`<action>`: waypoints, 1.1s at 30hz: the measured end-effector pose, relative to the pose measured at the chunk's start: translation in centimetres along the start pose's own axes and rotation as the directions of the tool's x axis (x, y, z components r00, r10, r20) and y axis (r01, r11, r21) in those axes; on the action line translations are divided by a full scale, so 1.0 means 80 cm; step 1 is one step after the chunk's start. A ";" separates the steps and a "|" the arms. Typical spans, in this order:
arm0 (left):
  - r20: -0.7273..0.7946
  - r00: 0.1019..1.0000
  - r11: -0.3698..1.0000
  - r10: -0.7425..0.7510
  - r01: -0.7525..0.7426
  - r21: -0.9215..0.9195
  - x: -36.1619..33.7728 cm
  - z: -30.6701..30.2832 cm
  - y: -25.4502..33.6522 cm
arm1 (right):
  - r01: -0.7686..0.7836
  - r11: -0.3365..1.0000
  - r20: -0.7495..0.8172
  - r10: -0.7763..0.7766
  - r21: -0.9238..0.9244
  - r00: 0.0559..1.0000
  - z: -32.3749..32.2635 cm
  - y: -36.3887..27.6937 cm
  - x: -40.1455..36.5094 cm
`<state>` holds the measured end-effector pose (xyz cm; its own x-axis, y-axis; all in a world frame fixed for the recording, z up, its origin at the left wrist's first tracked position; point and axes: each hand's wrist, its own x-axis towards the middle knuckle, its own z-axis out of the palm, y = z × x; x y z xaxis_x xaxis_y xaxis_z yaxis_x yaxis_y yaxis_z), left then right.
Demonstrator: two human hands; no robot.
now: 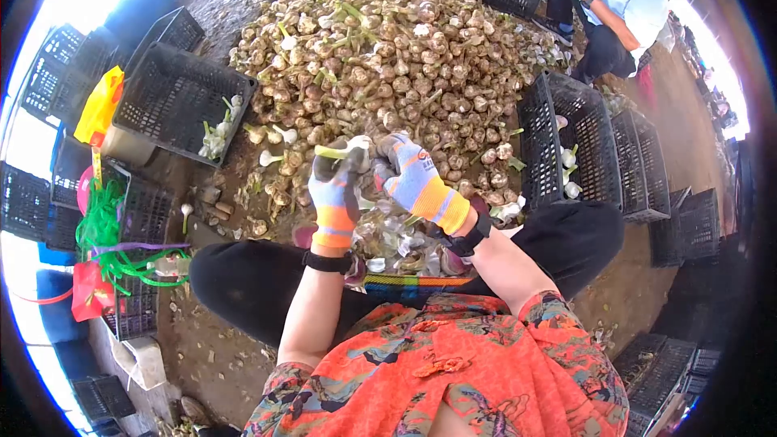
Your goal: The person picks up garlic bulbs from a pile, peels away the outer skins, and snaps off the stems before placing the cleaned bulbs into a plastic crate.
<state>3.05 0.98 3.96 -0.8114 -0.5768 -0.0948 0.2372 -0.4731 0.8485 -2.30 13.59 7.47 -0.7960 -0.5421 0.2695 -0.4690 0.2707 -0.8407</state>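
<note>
My left hand (335, 190), in a grey, purple and orange work glove, is closed around a garlic bulb (358, 144). The bulb looks white and peeled, and its pale green stem points left over the fingers. Close beside it on the right is my right hand (419, 180), in a matching glove, with its fingers curled in near the bulb. Whatever those fingers pinch is hidden. Beyond both hands rises a large heap of dirty garlic bulbs (396, 57). Loose papery skins (388, 239) lie between my legs, below the hands.
A black crate (174, 85) holding several cleaned bulbs (220, 133) stands at the left. Another crate (595, 142) with several bulbs is at the right. Green netting (101, 222) hangs on the far left. A person in white gloves (627, 0) sits at upper right.
</note>
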 end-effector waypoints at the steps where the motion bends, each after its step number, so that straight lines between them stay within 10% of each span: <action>1: 0.019 1.000 0.999 -0.013 0.014 -0.052 0.002 -0.006 -0.002 | 0.056 0.994 -0.091 -0.065 -0.093 0.994 0.005 0.008 -0.001; 4: 0.098 0.995 0.985 -0.002 0.019 -0.170 0.000 -0.010 0.006 | 0.104 0.948 -0.235 -0.179 -0.299 0.955 0.009 0.059 0.013; 6: 0.156 0.987 0.973 0.027 0.009 -0.230 0.000 -0.007 0.015 | -0.147 0.986 -0.377 0.104 -0.085 0.920 0.004 0.070 0.021; 8: 0.191 0.981 0.927 0.026 0.048 -0.372 0.000 -0.003 0.019 | -0.356 0.932 -0.264 0.359 0.060 0.895 -0.005 0.107 0.013; 10: 0.219 0.976 0.917 0.000 0.088 -0.390 0.006 -0.008 0.015 | -0.337 0.853 0.159 0.426 -0.398 0.891 -0.004 0.132 0.006; 17: 0.037 0.996 0.994 0.083 -0.085 0.066 0.016 -0.015 -0.033 | -0.370 0.725 0.057 0.417 0.581 0.907 0.045 0.072 0.005; 20: 0.137 0.939 0.878 0.316 -0.344 0.334 0.020 -0.021 -0.045 | -0.467 0.797 0.045 0.488 0.383 0.871 0.043 0.067 0.018; 22: 0.094 0.974 0.956 0.206 -0.221 0.194 0.015 -0.018 -0.047 | -0.432 0.894 -0.041 0.430 -0.122 0.902 0.042 0.064 0.022; 27: 0.024 0.998 0.998 0.055 -0.055 0.002 0.015 -0.024 -0.047 | -0.262 0.948 -0.069 0.254 -0.179 0.965 0.044 0.087 0.022; 30: 0.028 0.998 0.997 0.048 -0.046 -0.067 0.017 -0.021 -0.042 | -0.330 0.934 -0.086 0.343 0.137 0.935 0.052 0.095 0.020; 32: -0.009 0.998 0.998 0.060 -0.060 -0.009 0.018 -0.024 -0.042 | -0.348 0.674 0.036 0.431 0.652 0.902 0.057 0.088 0.015; 33: 0.029 0.998 0.998 0.054 -0.053 -0.042 0.015 -0.020 -0.036 | -0.370 0.738 0.088 0.391 0.564 0.916 0.054 0.085 0.015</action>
<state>2.23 0.58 0.53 -0.8126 -0.5818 -0.0337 0.3018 -0.4696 0.8297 -4.83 11.37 0.04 -0.8789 -0.4607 -0.1236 0.1639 -0.0484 -0.9853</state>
